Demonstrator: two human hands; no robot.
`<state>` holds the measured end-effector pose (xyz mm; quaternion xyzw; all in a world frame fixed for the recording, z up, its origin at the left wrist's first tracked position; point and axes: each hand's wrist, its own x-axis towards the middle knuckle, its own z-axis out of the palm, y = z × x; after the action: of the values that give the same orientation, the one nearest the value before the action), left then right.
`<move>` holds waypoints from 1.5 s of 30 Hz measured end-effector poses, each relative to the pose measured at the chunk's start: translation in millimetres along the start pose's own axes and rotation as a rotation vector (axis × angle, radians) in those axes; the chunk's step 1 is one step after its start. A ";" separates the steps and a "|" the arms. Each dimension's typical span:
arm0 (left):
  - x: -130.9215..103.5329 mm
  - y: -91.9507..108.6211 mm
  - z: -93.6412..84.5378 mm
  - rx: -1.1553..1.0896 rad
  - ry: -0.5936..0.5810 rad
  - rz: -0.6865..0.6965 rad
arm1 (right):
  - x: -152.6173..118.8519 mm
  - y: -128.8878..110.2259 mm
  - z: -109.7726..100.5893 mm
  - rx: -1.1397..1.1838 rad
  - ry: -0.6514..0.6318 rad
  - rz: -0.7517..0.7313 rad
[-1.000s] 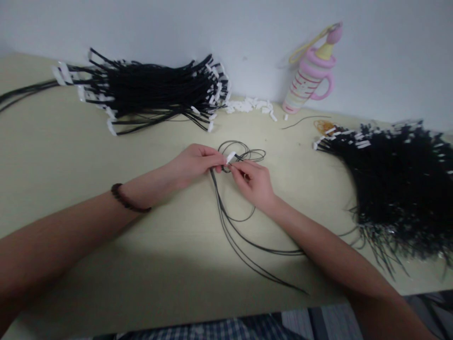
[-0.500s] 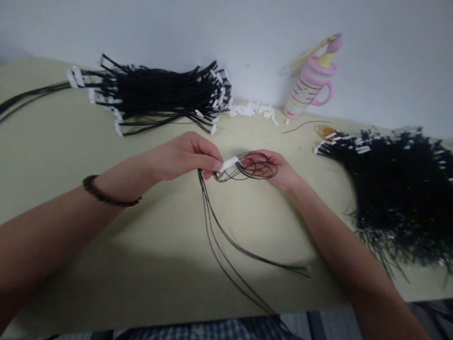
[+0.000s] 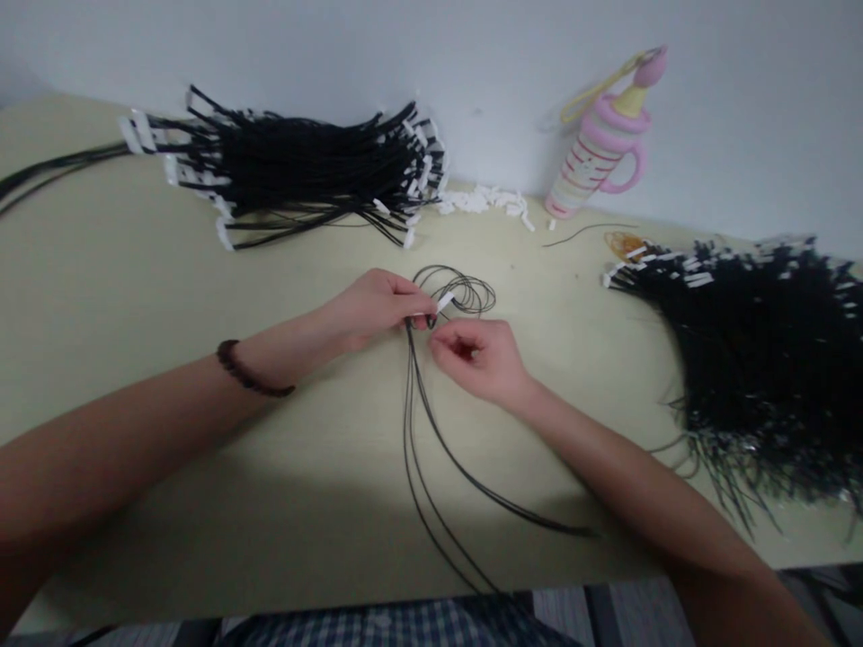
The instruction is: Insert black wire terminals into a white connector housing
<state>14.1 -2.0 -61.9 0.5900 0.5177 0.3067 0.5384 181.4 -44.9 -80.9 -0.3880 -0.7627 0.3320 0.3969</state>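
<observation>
Here we have it from where I'm standing: thin black wires over the middle of the table, a small white plug slanting among them. Beyond it they're curling in loose loops, while long tails sweep down rightward, splayed apart.

I see a plain wall, pale and greyish, which goes from ten o'clock to two o'clock. A table with a light yellowish top stands along it, and its near edge passes at six o'clock. The light looks rather dim to me; a soft shadow lies toward seven o'clock.
</observation>
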 end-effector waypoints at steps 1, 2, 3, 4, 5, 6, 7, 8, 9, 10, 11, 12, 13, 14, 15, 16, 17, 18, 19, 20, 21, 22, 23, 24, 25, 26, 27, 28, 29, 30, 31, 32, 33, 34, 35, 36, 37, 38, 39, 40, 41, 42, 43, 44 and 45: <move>0.0 0.2 1.2 -0.033 0.002 -0.011 | -1.4 -1.1 7.2 0.008 -0.030 0.022; -0.1 0.4 2.3 -0.058 0.008 -0.023 | -1.9 -0.5 12.9 0.013 -0.042 0.050; -0.2 0.7 3.6 -0.074 0.021 -0.031 | -1.7 1.2 17.0 0.014 -0.045 0.081; -0.4 0.9 4.9 -0.082 0.038 -0.033 | -1.1 3.4 19.8 0.011 -0.041 0.109; -0.7 1.0 6.4 -0.084 0.054 -0.032 | -0.4 5.5 21.4 0.006 -0.033 0.131; -1.0 0.9 8.0 -0.088 0.068 -0.027 | 0.3 6.9 22.3 -0.001 -0.022 0.148; -1.3 0.7 9.6 -0.094 0.082 -0.021 | 0.8 7.7 22.7 -0.007 -0.008 0.159; -1.6 0.4 11.2 -0.101 0.094 -0.017 | 1.3 7.6 22.6 -0.014 0.006 0.168; -1.8 0.0 12.6 -0.109 0.110 -0.013 | 1.8 6.9 22.3 -0.017 0.013 0.177; -1.9 -0.4 13.8 -0.118 0.128 -0.011 | 2.4 5.7 21.5 -0.012 0.013 0.190; -1.9 -0.9 14.6 -0.127 0.143 -0.009 | 3.2 4.3 20.4 0.005 0.010 0.212; -1.7 -1.4 15.1 -0.133 0.155 -0.007 | 4.2 2.9 18.9 0.035 -0.001 0.241; -1.4 -1.9 15.2 -0.134 0.162 -0.004 | 5.5 1.5 17.2 0.076 -0.017 0.276; -1.1 -2.5 15.1 -0.133 0.166 -0.001 | 6.8 0.3 15.4 0.125 -0.040 0.313; -0.7 -3.0 14.7 -0.130 0.168 0.004 | 8.2 -0.5 13.7 0.176 -0.067 0.345; -0.3 -3.6 14.4 -0.126 0.168 0.010 | 9.5 -1.1 12.3 0.218 -0.090 0.369; 0.0 -4.0 14.0 -0.125 0.166 0.014 | 10.5 -1.4 11.4 0.252 -0.108 0.385; 0.1 -4.5 13.7 -0.129 0.161 0.015 | 11.1 -1.3 11.2 0.279 -0.115 0.394; 0.1 -4.8 13.6 -0.136 0.155 0.013 | 11.4 -0.9 11.5 0.303 -0.111 0.399; 0.0 -5.0 13.5 -0.144 0.146 0.010 | 11.3 -0.1 12.3 0.324 -0.099 0.404; -0.2 -5.0 13.6 -0.151 0.140 0.007 | 10.9 0.9 13.5 0.344 -0.082 0.407; -0.6 -4.9 13.6 -0.154 0.135 0.003 | 10.4 2.1 14.8 0.360 -0.067 0.405; -0.9 -4.8 13.5 -0.156 0.132 0.000 | 9.7 3.3 16.1 0.364 -0.056 0.399; -1.2 -4.5 13.3 -0.156 0.130 -0.001 | 9.0 4.4 17.3 0.355 -0.051 0.387; -1.4 -4.4 12.9 -0.157 0.126 -0.002 | 8.3 5.3 18.2 0.337 -0.046 0.374; -1.6 -4.3 12.4 -0.157 0.119 -0.004 | 7.7 5.9 18.8 0.313 -0.042 0.362; -1.6 -4.3 11.7 -0.156 0.108 -0.005 | 7.2 6.3 19.1 0.284 -0.041 0.350; -1.6 -4.4 11.0 -0.157 0.095 -0.005 | 6.8 6.3 19.2 0.255 -0.041 0.340; -1.5 -4.6 10.3 -0.156 0.085 -0.002 | 6.4 6.2 19.1 0.231 -0.041 0.332; -1.5 -4.7 9.7 -0.155 0.076 0.001 | 6.0 6.0 18.9 0.209 -0.040 0.325; -1.5 -4.8 9.3 -0.154 0.074 0.005 | 5.7 5.8 18.7 0.190 -0.039 0.320; -1.6 -4.8 9.1 -0.151 0.074 0.008 | 5.4 5.7 18.4 0.179 -0.041 0.317; -1.8 -4.6 9.0 -0.146 0.076 0.011 | 5.1 5.7 18.0 0.176 -0.044 0.319; -2.1 -4.2 9.1 -0.140 0.077 0.012 | 4.9 5.8 17.7 0.179 -0.052 0.324; -2.4 -3.8 9.2 -0.135 0.076 0.013 | 4.7 6.1 17.3 0.181 -0.064 0.327; -2.7 -3.4 9.2 -0.134 0.073 0.015 | 4.6 6.5 17.0 0.184 -0.073 0.323; -2.8 -3.2 9.1 -0.136 0.071 0.016 | 4.4 7.0 16.7 0.187 -0.075 0.307; -2.8 -3.2 8.9 -0.140 0.069 0.016 | 4.3 7.4 16.5 0.191 -0.072 0.285; -2.6 -3.4 8.5 -0.147 0.068 0.015 | 4.0 7.8 16.4 0.202 -0.068 0.263; -2.2 -3.8 8.0 -0.149 0.067 0.013 | 3.6 8.0 16.4 0.222 -0.067 0.247; -1.9 -4.5 7.4 -0.148 0.066 0.011 | 3.1 8.0 16.5 0.249 -0.073 0.242; -1.5 -5.1 6.9 -0.144 0.066 0.009 | 2.5 8.0 16.6 0.275 -0.083 0.247; -1.2 -5.7 6.6 -0.139 0.063 0.009 | 1.8 7.9 16.9 0.293 -0.094 0.259; -1.0 -6.1 6.3 -0.133 0.060 0.011 | 1.1 7.8 17.2 0.303 -0.100 0.269; -1.0 -6.3 6.3 -0.129 0.059 0.013 | 0.4 7.9 17.7 0.303 -0.101 0.274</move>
<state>17.9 -5.7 -69.2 0.5479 0.5087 0.3604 0.5578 168.5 -44.2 -95.4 -0.4070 -0.6629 0.5128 0.3632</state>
